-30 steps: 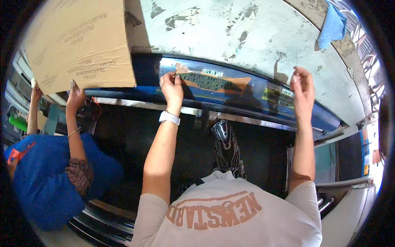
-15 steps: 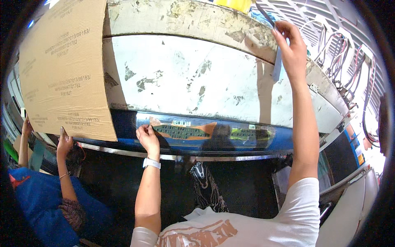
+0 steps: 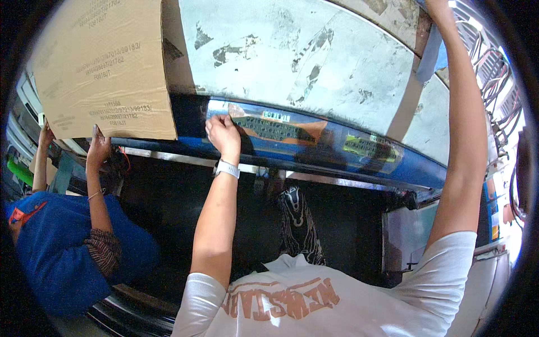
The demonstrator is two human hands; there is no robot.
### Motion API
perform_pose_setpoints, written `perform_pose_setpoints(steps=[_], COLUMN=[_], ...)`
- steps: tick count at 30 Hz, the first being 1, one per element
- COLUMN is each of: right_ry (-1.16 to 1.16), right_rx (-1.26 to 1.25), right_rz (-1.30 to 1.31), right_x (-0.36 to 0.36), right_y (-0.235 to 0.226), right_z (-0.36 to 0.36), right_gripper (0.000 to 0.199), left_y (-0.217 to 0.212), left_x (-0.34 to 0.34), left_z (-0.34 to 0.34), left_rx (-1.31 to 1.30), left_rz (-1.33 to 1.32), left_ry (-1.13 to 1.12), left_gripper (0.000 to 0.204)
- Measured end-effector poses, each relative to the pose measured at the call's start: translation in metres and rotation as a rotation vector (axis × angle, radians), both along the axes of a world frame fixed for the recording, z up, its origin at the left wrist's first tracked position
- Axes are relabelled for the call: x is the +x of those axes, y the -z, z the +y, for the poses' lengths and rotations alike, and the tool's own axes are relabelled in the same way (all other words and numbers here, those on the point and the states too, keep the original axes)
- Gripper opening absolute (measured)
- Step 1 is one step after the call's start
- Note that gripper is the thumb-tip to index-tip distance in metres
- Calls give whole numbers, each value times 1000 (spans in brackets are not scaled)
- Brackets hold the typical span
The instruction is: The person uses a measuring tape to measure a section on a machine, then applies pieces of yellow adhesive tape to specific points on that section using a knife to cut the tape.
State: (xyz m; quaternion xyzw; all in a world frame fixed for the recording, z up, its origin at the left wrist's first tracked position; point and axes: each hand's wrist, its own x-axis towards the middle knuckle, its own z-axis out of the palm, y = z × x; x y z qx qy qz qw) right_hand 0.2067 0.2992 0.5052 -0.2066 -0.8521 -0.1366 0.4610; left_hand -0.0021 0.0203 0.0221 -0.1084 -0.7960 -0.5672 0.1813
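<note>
My left hand (image 3: 222,135) is curled closed at the left end of a blue control panel (image 3: 337,137) with rows of small buttons on orange and yellow-green labels. Its fingers touch the panel and partly hide that end; no held object shows. A pale watch (image 3: 227,169) is on that wrist. My right arm reaches up along the right side, and only the base of my right hand (image 3: 439,8) shows at the top edge, its fingers cut off. Below it a grey-blue strip (image 3: 429,53) hangs against the scuffed white machine cover (image 3: 314,50).
At the left, another person in blue (image 3: 67,253) holds a large cardboard sheet (image 3: 106,73) upright by its lower edge, beside the panel. Cables (image 3: 494,73) hang at the far right. A dark area lies below the machine's front edge.
The view has tilted and shifted, so the machine sits higher and my right hand has mostly left the top edge. My left hand stays at the panel's left end.
</note>
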Motion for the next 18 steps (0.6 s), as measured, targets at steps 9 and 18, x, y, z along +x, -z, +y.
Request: perform_pose_setpoints(steps=[9,18], right_ry=[-431,-662], right_rx=[113,-439], right_rz=[4,-280], right_x=[34,51], right_y=[206,329], right_z=[-133,-167], right_gripper=[23,25], left_y=[-4,-1], left_x=[0,7], left_z=[-8,0], left_rx=[-133,-80], left_rz=[79,185], left_ry=[-63,15], left_gripper=[13,15])
